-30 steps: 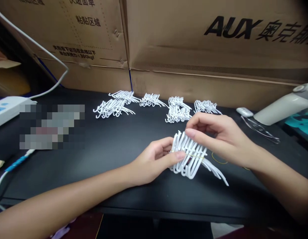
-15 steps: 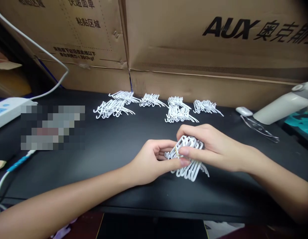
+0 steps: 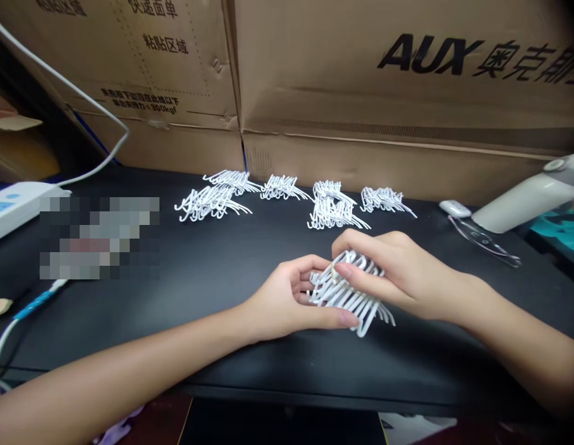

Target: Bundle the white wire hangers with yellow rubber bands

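A bundle of white hooks (image 3: 345,290) is held between both hands above the black table, near its front. My left hand (image 3: 296,300) supports it from the left, its thumb along the lower edge and its fingers partly hidden behind. From the right, my right hand (image 3: 384,269) grips the upper part with thumb and fingers. What looks like a thin yellowish band shows near the right thumb. Behind the hands lie several piles of similar white hooks, among them a left pile (image 3: 208,203), a middle pile (image 3: 333,211) and a right pile (image 3: 384,199).
Large cardboard boxes (image 3: 315,74) stand along the back of the black table (image 3: 175,266). On the right are a pale bottle (image 3: 514,201), a small white case (image 3: 454,209) and glasses (image 3: 484,241). A white power strip (image 3: 18,207), cables and a pixelated object lie left.
The held bundle has tilted and its hooks look more spread out. My left thumb has moved down to the lower edge, and my right hand has shifted slightly to the right.
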`<state>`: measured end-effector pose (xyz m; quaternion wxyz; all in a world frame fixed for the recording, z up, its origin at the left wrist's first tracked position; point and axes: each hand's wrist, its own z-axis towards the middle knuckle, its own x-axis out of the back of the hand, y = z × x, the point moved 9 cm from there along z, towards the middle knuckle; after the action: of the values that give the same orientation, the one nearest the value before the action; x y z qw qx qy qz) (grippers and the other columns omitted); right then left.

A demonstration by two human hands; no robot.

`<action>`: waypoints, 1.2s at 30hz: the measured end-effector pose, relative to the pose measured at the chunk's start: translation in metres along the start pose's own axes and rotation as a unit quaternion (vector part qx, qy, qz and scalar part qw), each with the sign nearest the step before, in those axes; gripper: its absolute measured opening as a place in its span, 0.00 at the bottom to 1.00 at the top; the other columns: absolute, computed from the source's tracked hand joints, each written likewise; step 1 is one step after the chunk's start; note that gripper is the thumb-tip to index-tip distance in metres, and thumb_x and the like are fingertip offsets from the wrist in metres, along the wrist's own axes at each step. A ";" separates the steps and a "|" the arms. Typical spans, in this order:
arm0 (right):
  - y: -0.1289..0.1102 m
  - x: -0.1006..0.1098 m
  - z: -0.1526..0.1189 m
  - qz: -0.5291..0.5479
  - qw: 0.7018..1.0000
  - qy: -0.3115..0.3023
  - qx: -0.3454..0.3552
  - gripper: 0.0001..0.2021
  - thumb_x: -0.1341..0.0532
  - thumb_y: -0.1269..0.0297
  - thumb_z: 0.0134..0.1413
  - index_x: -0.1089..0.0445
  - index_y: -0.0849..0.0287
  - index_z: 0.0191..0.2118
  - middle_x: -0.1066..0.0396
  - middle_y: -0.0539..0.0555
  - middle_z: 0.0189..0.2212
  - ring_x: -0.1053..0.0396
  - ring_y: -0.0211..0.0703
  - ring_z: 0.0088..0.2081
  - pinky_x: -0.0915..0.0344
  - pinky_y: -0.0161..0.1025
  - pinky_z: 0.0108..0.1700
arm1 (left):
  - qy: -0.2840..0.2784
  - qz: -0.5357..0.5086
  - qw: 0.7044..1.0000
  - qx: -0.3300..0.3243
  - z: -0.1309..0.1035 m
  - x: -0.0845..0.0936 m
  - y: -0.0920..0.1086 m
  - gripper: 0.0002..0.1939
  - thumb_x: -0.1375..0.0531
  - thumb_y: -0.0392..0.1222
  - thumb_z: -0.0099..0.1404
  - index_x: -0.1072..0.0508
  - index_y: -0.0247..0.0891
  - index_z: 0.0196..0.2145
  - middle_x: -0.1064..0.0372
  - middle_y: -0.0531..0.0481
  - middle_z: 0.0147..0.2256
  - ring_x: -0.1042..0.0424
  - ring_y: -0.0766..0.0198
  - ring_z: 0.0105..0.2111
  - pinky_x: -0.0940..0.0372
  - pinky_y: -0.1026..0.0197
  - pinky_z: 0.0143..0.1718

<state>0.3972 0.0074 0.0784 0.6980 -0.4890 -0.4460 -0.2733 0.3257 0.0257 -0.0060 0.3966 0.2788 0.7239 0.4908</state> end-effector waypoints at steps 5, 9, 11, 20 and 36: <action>0.003 0.005 0.001 0.005 0.999 0.024 0.022 0.10 0.49 0.56 0.63 0.39 0.57 0.37 0.45 0.43 0.16 0.50 0.32 0.16 0.51 0.31 0.20 | -0.028 -0.030 0.998 0.041 -0.001 -0.005 -0.008 0.19 0.30 0.33 0.47 0.29 0.34 0.38 0.28 0.52 0.34 0.28 0.69 0.33 0.35 0.64 0.40; 0.005 0.002 0.002 0.010 1.000 0.014 0.023 0.10 0.49 0.56 0.63 0.38 0.57 0.37 0.43 0.44 0.17 0.49 0.32 0.17 0.51 0.31 0.20 | -0.023 -0.010 0.998 0.053 0.000 -0.002 -0.011 0.19 0.29 0.36 0.47 0.28 0.33 0.37 0.28 0.51 0.32 0.29 0.70 0.31 0.36 0.66 0.37; 0.005 0.002 0.003 0.017 0.999 0.016 0.027 0.10 0.48 0.56 0.62 0.38 0.57 0.37 0.44 0.43 0.17 0.49 0.32 0.17 0.51 0.31 0.21 | -0.019 0.002 0.999 0.050 0.000 0.000 -0.011 0.19 0.29 0.37 0.46 0.27 0.33 0.36 0.29 0.52 0.31 0.30 0.70 0.30 0.36 0.66 0.36; 0.003 0.010 0.003 0.071 0.997 0.013 0.037 0.19 0.35 0.48 0.46 0.36 0.58 0.35 0.35 0.46 0.23 0.42 0.33 0.23 0.45 0.31 0.24 | -0.019 -0.027 0.999 0.016 0.001 0.000 -0.004 0.16 0.29 0.33 0.46 0.31 0.34 0.32 0.27 0.52 0.30 0.27 0.68 0.31 0.34 0.65 0.38; -0.010 0.016 0.001 0.005 0.991 0.073 0.109 0.10 0.38 0.58 0.55 0.34 0.59 0.32 0.34 0.48 0.22 0.39 0.34 0.22 0.43 0.31 0.24 | -0.016 -0.033 0.999 -0.011 0.003 0.002 -0.004 0.20 0.31 0.29 0.48 0.34 0.36 0.37 0.27 0.52 0.35 0.26 0.67 0.36 0.33 0.61 0.44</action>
<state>0.3955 0.0053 0.0972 0.7794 -0.3909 -0.4184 -0.2543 0.3268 0.0276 -0.0111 0.4271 0.2587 0.7209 0.4806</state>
